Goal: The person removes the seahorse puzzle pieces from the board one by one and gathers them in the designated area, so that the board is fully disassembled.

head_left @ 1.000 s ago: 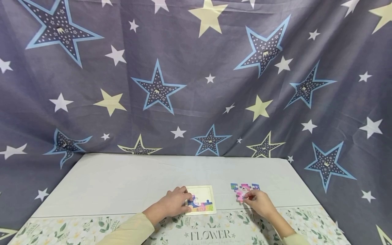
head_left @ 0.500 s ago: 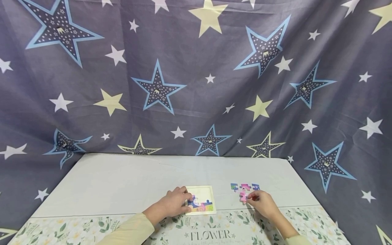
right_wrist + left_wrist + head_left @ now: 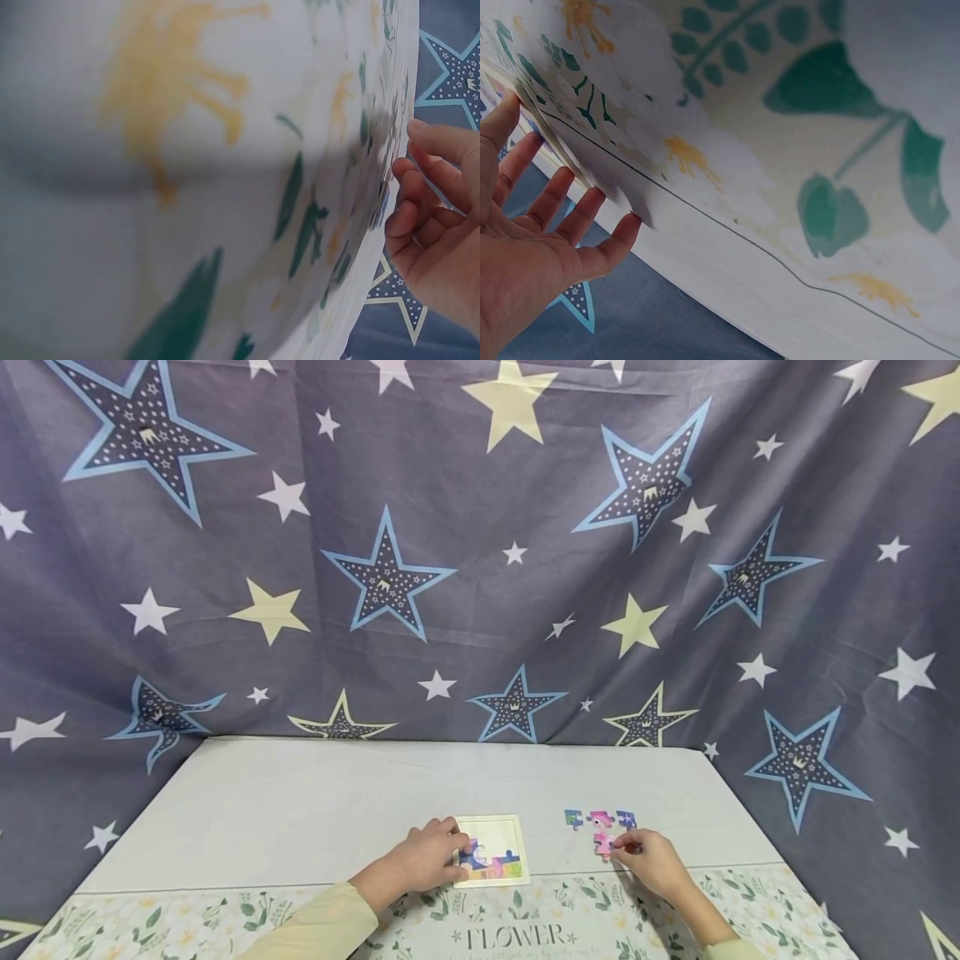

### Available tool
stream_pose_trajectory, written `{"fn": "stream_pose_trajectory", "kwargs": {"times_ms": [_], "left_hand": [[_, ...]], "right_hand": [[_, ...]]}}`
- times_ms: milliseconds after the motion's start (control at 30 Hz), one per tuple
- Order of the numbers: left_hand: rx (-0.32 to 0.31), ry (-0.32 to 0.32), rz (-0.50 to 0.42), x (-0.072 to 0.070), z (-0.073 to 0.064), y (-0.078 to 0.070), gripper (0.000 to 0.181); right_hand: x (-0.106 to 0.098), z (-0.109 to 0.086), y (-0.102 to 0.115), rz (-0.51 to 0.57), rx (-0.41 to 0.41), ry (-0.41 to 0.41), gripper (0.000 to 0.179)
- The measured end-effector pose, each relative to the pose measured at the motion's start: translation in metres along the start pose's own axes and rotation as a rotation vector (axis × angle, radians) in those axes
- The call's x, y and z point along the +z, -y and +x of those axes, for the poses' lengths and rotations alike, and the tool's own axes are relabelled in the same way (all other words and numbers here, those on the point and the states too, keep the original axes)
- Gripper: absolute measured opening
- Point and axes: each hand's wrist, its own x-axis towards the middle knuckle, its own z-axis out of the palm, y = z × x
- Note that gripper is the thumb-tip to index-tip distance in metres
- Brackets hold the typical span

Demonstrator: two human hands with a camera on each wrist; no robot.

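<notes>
A small cream puzzle tray (image 3: 523, 843), partly filled with colourful pieces along its lower part, lies flat on the table. My left hand (image 3: 427, 856) holds the tray at its left edge; in the left wrist view the thumb and fingers of this left hand (image 3: 544, 232) are spread along the rim. Farther right, my right hand (image 3: 654, 862) pinches a pink puzzle piece (image 3: 602, 844) at its right side, on the table. In the right wrist view the fingers of the right hand (image 3: 439, 210) are curled, and the piece is hardly visible.
Just beyond the pinched piece lie a blue-green piece (image 3: 573, 818), a pink piece (image 3: 600, 818) and a blue piece (image 3: 626, 817). A floral cloth (image 3: 517, 910) with lettering covers the near part of the white table (image 3: 315, 802). A starry curtain (image 3: 465, 652) hangs behind.
My right hand has moved slightly right, and the pink piece has slid with it, away from the left part of the group. My left hand and the tray have stayed still.
</notes>
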Motion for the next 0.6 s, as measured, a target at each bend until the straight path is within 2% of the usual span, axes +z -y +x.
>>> {"fn": "stream_pose_trajectory", "kwargs": {"times_ms": [600], "left_hand": [[-0.009,0.008,0.002,-0.0008,-0.0001,-0.0006,0.032]], "right_hand": [[-0.0025,0.0034,-0.0082,-0.003,0.003,0.013,0.011]]}}
